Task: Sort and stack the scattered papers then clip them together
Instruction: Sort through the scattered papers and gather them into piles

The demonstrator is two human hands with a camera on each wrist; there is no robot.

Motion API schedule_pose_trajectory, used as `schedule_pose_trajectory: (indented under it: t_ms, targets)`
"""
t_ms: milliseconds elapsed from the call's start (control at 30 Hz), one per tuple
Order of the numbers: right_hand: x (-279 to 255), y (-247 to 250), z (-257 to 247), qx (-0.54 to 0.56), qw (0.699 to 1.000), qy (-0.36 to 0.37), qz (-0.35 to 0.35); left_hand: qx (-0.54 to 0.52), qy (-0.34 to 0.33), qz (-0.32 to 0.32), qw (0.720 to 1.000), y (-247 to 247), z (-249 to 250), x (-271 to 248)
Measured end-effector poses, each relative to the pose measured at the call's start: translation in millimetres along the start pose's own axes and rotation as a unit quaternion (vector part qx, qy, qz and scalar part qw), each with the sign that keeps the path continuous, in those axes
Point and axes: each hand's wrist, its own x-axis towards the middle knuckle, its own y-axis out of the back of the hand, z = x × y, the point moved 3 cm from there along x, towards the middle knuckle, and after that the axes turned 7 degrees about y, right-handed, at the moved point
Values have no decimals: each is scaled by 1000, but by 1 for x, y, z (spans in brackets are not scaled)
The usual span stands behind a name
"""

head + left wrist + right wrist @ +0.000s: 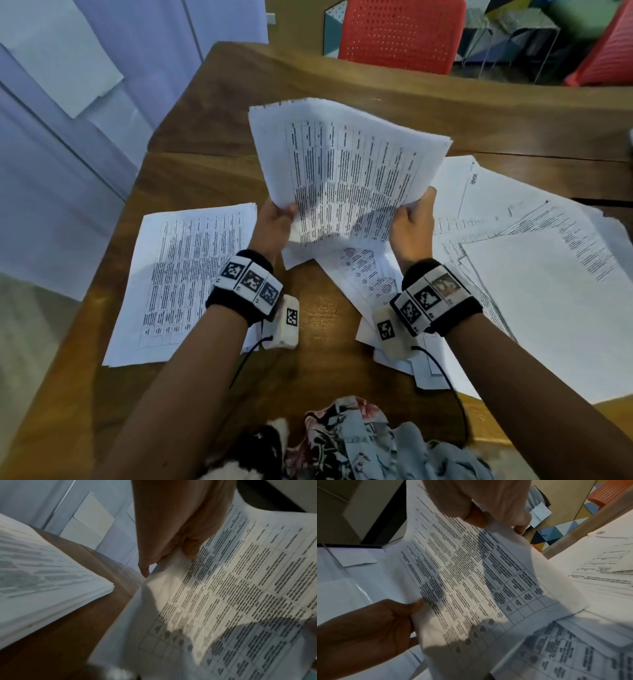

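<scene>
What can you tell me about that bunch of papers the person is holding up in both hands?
The held bundle of papers is several white sheets, the front one printed with a ruled table of dense black text. It is lifted above the wooden table, tilted away, its far edges fanned unevenly and its near part sagging. The left hand pinches one near corner, the right hand the other. Its lower edge hangs over loose sheets lying beneath; contact is unclear.

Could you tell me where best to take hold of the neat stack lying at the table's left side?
Probably by the stack's long right edge, coming from the bare table beside it: the sheets lie flat and squared, so fingers can slide beneath all together.
</scene>
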Motion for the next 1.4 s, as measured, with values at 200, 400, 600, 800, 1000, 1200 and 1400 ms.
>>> schedule_pose_trajectory:
  t_ms: [200, 400, 600, 800, 1000, 1200, 1400]
  targets:
    - [1, -17, -14, 16, 1000, 1, -8, 85, -42, 79, 992, 33, 44, 5]
    - [-24, -89, -16, -49, 985, 10, -164, 132, -34, 243, 960, 129, 61, 20]
    - [-72, -156, -2, -136, 921, -35, -364, 225, 70, 298, 925, 201, 5, 10]
    - [-103, -177, 7, -236, 868, -64, -432, 281, 222, 269, 894, 230, -64, -1]
    - [-115, -179, 23, -239, 876, -119, -401, 339, 333, 216, 853, 221, -90, -6]
    - [-119, -174, 31, -297, 881, -110, -351, 355, 354, 172, 848, 199, -92, -5]
    - [-106, -139, 43, -330, 884, -160, -291, 359, 332, 124, 863, 151, -88, -5]
